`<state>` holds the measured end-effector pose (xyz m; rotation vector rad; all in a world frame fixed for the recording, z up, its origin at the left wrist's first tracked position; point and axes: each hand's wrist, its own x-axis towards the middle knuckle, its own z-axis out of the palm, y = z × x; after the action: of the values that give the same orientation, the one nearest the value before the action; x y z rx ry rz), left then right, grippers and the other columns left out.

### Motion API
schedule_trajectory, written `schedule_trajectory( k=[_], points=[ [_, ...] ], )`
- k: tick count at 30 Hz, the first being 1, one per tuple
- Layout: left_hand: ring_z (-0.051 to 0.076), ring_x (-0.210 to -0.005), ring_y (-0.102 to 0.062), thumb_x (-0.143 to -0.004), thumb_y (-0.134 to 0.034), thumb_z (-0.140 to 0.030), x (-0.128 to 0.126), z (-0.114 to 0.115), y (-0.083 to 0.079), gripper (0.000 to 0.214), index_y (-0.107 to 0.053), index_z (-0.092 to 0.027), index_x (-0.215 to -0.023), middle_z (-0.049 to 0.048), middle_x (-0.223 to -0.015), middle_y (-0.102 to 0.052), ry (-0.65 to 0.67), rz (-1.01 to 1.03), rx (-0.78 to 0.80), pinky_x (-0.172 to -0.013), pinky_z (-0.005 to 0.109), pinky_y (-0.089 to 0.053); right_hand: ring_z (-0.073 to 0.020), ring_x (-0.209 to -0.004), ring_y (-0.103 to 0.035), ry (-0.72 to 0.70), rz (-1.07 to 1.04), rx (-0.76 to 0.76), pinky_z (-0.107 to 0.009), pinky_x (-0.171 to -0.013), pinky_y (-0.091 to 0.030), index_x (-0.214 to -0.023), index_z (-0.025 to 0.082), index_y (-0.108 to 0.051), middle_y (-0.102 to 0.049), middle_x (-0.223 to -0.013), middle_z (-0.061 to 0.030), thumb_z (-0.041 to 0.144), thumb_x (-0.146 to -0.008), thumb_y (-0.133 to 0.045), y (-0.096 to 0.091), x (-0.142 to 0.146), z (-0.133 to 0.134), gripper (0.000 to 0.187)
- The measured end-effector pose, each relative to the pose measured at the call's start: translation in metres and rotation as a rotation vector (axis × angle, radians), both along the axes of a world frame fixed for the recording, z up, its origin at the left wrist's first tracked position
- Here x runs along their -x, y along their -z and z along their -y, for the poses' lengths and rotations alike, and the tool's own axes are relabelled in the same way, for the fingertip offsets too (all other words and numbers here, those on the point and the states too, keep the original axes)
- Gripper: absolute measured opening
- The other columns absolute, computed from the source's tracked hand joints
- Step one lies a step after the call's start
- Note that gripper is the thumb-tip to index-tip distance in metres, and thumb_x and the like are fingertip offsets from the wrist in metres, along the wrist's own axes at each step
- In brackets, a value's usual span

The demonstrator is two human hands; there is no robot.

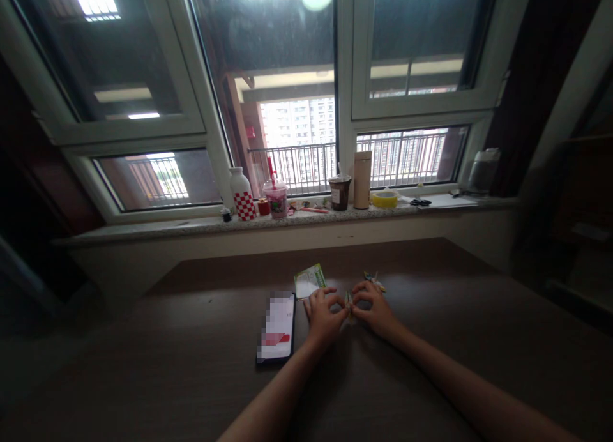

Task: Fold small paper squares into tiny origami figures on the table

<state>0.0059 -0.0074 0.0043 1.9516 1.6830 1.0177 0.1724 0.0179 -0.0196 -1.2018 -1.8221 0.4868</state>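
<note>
The left hand (327, 311) and right hand (377, 309) pinch a small item (349, 299). A phone (278, 324) lies on the table (201, 365) nearby.

"Where's the light from?"

"The windows (278, 39) ahead; the building (309, 122) outside is bleached almost white, and a pale round glare sits near the top."

"And in here?"

"Dim. The table (201, 340) carries a faint sheen. Both sides look stretched and blurry, coarse blocks cover part of the phone screen (279, 324), and the small object (349, 300) being pinched is too soft to read."
</note>
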Motion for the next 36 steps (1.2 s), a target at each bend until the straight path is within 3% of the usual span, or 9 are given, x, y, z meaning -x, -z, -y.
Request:
schedule_trajectory(
  k=[7,16,22,27,36],
  points=[
    [0.026,-0.122,-0.046,-0.080,-0.068,-0.038,0.002,-0.003,0.004,0.012,-0.074,-0.028,-0.084,0.0030,-0.123,-0.059,-0.023,-0.031,-0.024,-0.108,0.044,-0.028,-0.0272,-0.106,-0.051,0.043,-0.008,-0.032,-0.048,-0.105,-0.029,-0.069,0.025,-0.074,-0.063,-0.098,-0.0070,0.040,-0.077,-0.069,0.000,-0.004,-0.002,0.018],
    [0.025,-0.121,-0.047,-0.080,-0.066,-0.034,0.002,-0.002,0.001,0.009,-0.072,-0.027,-0.077,0.0017,-0.121,-0.061,-0.042,0.025,-0.052,-0.106,0.042,-0.029,-0.0273,-0.110,-0.052,0.033,-0.046,0.019,-0.047,-0.106,-0.029,-0.073,0.027,-0.076,-0.067,-0.099,-0.0062,0.047,-0.082,-0.062,0.003,-0.005,-0.006,0.026],
    [0.025,-0.121,-0.046,-0.078,-0.068,-0.031,-0.001,0.000,0.000,0.007,-0.071,-0.026,-0.074,0.0018,-0.122,-0.060,-0.018,0.024,-0.055,-0.108,0.044,-0.027,-0.0263,-0.109,-0.052,-0.007,-0.022,-0.003,-0.046,-0.108,-0.028,-0.070,0.024,-0.072,-0.064,-0.102,-0.0067,0.041,-0.076,-0.069,0.002,-0.002,-0.002,0.019],
    [0.025,-0.122,-0.044,-0.078,-0.065,-0.024,-0.006,0.002,0.000,0.007,-0.067,-0.024,-0.072,0.0030,-0.124,-0.058,-0.012,0.011,-0.044,-0.109,0.046,-0.026,-0.0251,-0.108,-0.051,-0.046,-0.009,-0.013,-0.043,-0.104,-0.033,-0.069,0.023,-0.069,-0.061,-0.103,-0.0070,0.038,-0.079,-0.065,-0.002,0.001,0.003,0.018],
    [0.026,-0.123,-0.044,-0.079,-0.068,-0.031,0.000,-0.003,0.004,0.008,-0.072,-0.025,-0.075,0.0032,-0.123,-0.058,-0.024,0.072,-0.059,-0.108,0.042,-0.031,-0.0267,-0.104,-0.054,0.004,-0.051,0.029,-0.047,-0.104,-0.030,-0.071,0.025,-0.075,-0.065,-0.094,-0.0066,0.049,-0.080,-0.064,0.002,-0.009,-0.009,0.027]
  ],
)
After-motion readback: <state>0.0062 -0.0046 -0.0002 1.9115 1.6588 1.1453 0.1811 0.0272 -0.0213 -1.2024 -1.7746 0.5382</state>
